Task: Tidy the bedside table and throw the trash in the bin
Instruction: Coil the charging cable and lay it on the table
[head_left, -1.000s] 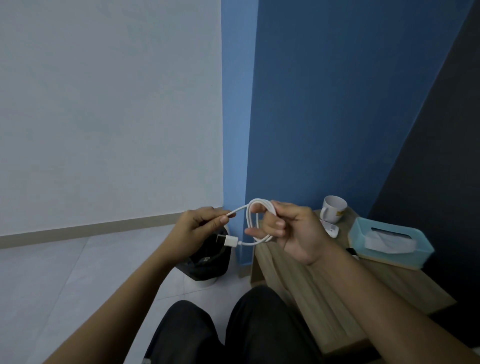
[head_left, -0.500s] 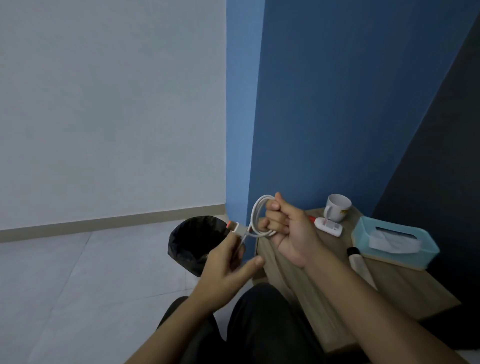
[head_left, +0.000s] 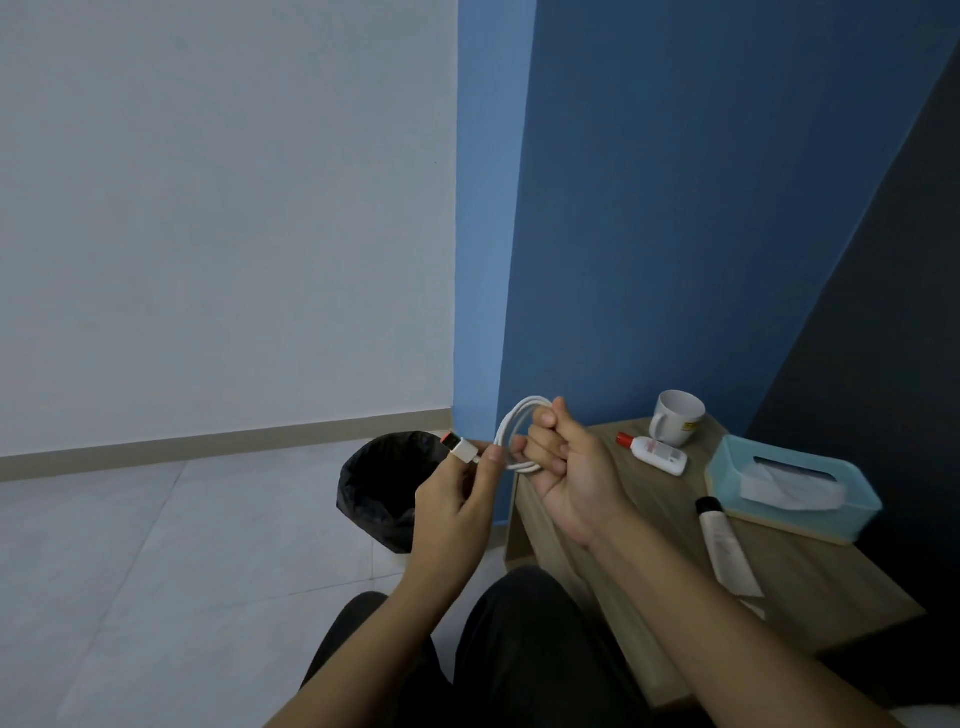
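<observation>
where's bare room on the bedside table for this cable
Bare wood on the bedside table lies between the small bottle, the tube and the right hand gripping the cable. Another patch: near corner, between tube and tissue box. Crowded at the back round the mug.

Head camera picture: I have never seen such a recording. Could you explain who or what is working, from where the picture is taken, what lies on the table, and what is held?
There is no machine here: a person works with two bare hands. The camera sits on the person's head and looks forward and down, so you see the arms from above. The right hand grips a white cable wound into a loop. The left hand pinches the plug at the cable's loose end. On the wooden bedside table at the right stand a white mug and a blue tissue box; a small white bottle with a red cap and a white tube lie flat. On the floor beside the table stands a bin with a black bag.
</observation>
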